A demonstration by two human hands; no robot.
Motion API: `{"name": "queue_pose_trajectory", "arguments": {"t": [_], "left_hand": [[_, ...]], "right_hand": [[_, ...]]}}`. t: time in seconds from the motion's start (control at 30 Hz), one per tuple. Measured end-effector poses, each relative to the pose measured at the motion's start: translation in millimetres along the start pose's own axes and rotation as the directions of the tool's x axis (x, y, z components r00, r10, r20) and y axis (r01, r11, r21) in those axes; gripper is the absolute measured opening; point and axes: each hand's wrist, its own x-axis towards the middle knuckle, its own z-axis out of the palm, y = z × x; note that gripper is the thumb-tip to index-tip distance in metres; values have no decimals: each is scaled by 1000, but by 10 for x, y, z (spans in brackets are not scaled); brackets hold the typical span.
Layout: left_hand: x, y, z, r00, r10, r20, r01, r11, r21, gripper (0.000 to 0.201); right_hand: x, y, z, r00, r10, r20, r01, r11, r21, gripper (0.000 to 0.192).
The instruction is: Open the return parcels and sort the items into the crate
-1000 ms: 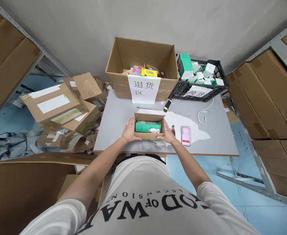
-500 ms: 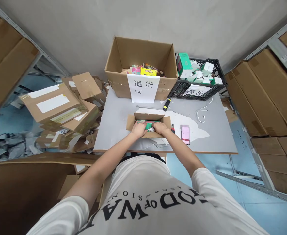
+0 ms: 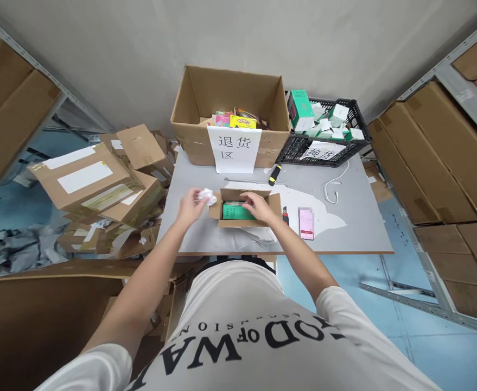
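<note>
In my left hand is a crumpled white piece of paper, pinched in the fingertips beside the left flap of a small open carton. Some motion blur softens that hand. Inside the carton lies a green box, with a strip of something reddish along its back edge. My right hand hovers over the carton's right end, fingers bent but apart, and nothing shows in its grasp. Whether its fingertips touch the green box is unclear.
Behind stand a large labelled carton of small packets and a black crate of green-and-white boxes. A yellow-black tool handle, red cutter, phone and white cable lie on the table. Cartons pile up leftward.
My left hand has come out of the small carton to the left with the crumpled paper. My right hand has lifted slightly, and more of the green box shows.
</note>
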Motion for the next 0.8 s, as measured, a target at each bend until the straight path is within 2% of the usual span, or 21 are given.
{"name": "queue_pose_trajectory", "arguments": {"t": [0.07, 0.1, 0.17, 0.23, 0.3, 0.37, 0.47, 0.53, 0.57, 0.6, 0.63, 0.7, 0.73, 0.8], "left_hand": [[23, -333, -206, 985, -45, -166, 71, 986, 152, 35], [17, -507, -280, 980, -64, -187, 106, 969, 225, 34], [-33, -831, -352, 982, -149, -115, 180, 922, 343, 34], [-113, -1080, -329, 964, -263, -30, 253, 882, 398, 33], [-187, -1223, -252, 943, -333, 11, 299, 859, 416, 33], [-224, -1242, -168, 932, -362, 31, 317, 850, 421, 36], [-205, -1002, -75, 961, -276, 6, 252, 885, 392, 41], [-180, -669, -19, 993, -76, -87, 100, 945, 311, 43], [-172, -467, 18, 994, 11, -110, 18, 965, 260, 44], [-168, -257, 66, 993, 80, -87, -61, 977, 206, 45], [-166, -50, 127, 991, 127, -33, -121, 982, 144, 45], [-158, 302, 289, 969, 184, 163, -191, 981, 28, 47], [-147, 428, 387, 949, 176, 261, -179, 984, -12, 51], [-105, 561, 599, 926, 18, 378, -8, 1000, -29, 69]], "right_hand": [[-64, 146, -83, 994, 110, -9, -110, 978, -175, 30], [-95, 212, -125, 985, 169, 12, -158, 943, -293, 29], [-144, 309, -186, 959, 269, 94, -187, 843, -504, 28], [-165, 343, -207, 933, 316, 171, -149, 773, -617, 29], [-158, 327, -198, 925, 318, 208, -115, 755, -645, 30], [-135, 284, -184, 926, 305, 223, -89, 748, -657, 30], [-97, 212, -187, 925, 287, 249, -41, 726, -687, 30], [-75, 170, -203, 916, 324, 239, -76, 722, -688, 31], [-64, 151, -211, 907, 359, 222, -119, 722, -681, 30], [-53, 134, -216, 895, 398, 200, -169, 719, -674, 29], [-42, 119, -219, 883, 436, 176, -218, 711, -669, 29], [-23, 91, -212, 856, 500, 130, -298, 684, -666, 28], [-16, 79, -204, 842, 528, 110, -332, 668, -666, 29], [-12, 55, -180, 803, 592, 75, -408, 637, -654, 32]]}}
